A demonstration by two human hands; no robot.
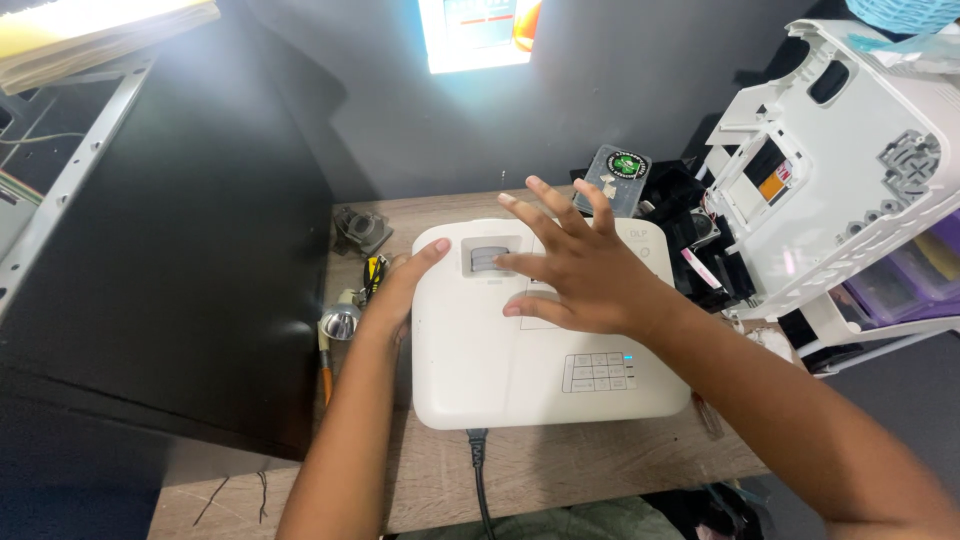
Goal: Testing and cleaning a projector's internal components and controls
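So, the white projector (545, 330) sits flat on the wooden table (560, 470), pretty much dead centre and right under both hands, with its long axis running left to right. Its black power cable (478, 460) leaves the near edge toward the camera. The right hand (575, 270) is the one actually on it, laid flat across the top with fingers spread wide, fingertips beside the grey recessed lens dial (486, 257) at the far-left part of the lid. The left hand (400, 290) hugs the projector's left side, thumb hooked over the top edge, not closed around anything. The button panel (598, 371) is on the near right, uncovered. Off to the left lies a small flashlight (338, 323); a stripped white plastic housing (840, 160) leans at the far right.
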